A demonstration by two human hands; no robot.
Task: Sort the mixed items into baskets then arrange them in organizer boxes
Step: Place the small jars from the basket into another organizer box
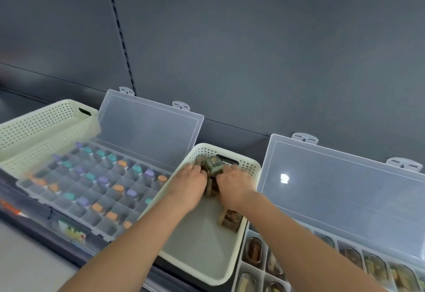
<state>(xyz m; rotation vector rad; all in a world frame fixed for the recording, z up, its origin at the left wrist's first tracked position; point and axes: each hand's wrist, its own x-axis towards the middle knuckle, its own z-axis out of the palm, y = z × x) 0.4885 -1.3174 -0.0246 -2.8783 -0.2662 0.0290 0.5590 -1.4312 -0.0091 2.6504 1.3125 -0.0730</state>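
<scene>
A cream perforated basket (202, 252) sits in the middle of the shelf. Both hands reach into its far end. My left hand (189, 184) and my right hand (234, 184) curl around a cluster of small clear jars (213, 165) with brown and green contents. One more brown-lidded jar (231, 219) lies apart on the basket floor near my right forearm. To the left stands an open clear organizer box (76, 209) holding several small bottles with teal, orange and purple caps. To the right an open organizer box (255, 266) holds several oval jars.
A second cream basket (34, 135) stands at the far left behind the left organizer. Both organizer lids (149, 130) lean back against the dark grey shelf wall (253, 50). The shelf's front edge carries price labels (71, 232) at lower left.
</scene>
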